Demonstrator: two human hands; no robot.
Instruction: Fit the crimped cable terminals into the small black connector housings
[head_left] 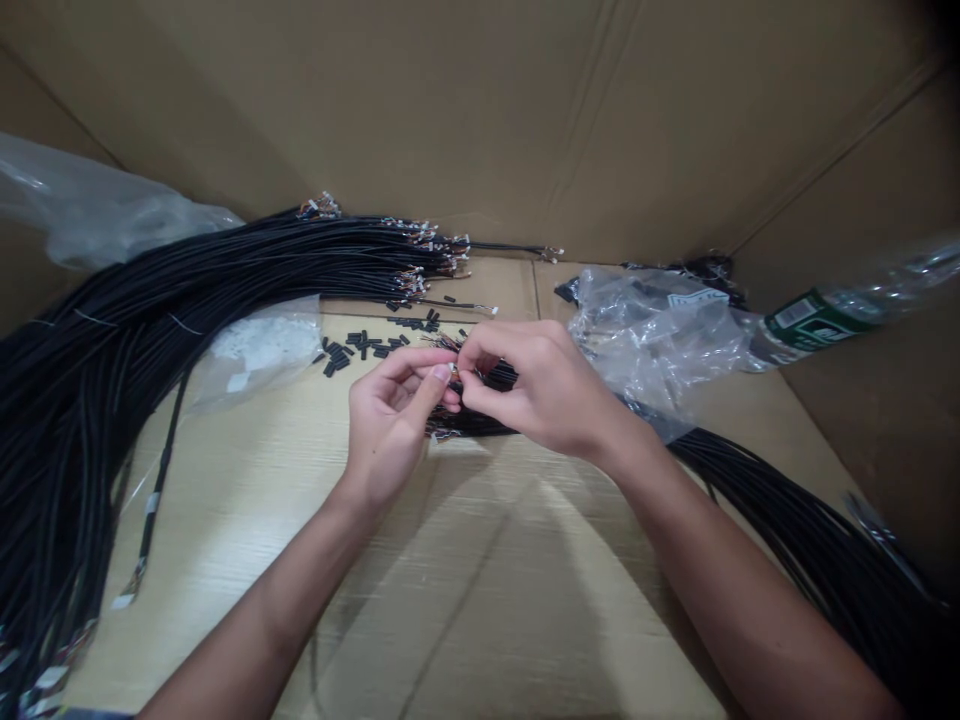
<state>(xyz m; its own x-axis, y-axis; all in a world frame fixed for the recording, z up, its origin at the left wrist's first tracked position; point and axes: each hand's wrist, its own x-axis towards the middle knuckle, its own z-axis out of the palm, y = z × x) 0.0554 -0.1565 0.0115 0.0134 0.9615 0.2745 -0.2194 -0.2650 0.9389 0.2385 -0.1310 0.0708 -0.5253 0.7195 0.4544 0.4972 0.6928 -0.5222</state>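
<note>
In the head view, the connector [453,369], small and white, sits at the left hand's [390,420] fingertips, pinched between thumb and index finger. The right hand [544,385] meets it from the connector's right, thumb and index drawn close together; whether they grip its wires is too small to tell. Below the connector, cable ends lie on the table [465,560], and the right bundle [757,490] runs off to its right beneath the forearm. Left of the connector lie short black sleeves [364,345], then a bag of white bits [262,345]. Beyond these, up and left of the connector, stretches the left bundle [285,260]. Right of the connector rest a crumpled bag [652,330] and, farther out, a tilted bottle [825,320] with a green label. A cardboard wall [420,110] rises behind the connector.
</note>
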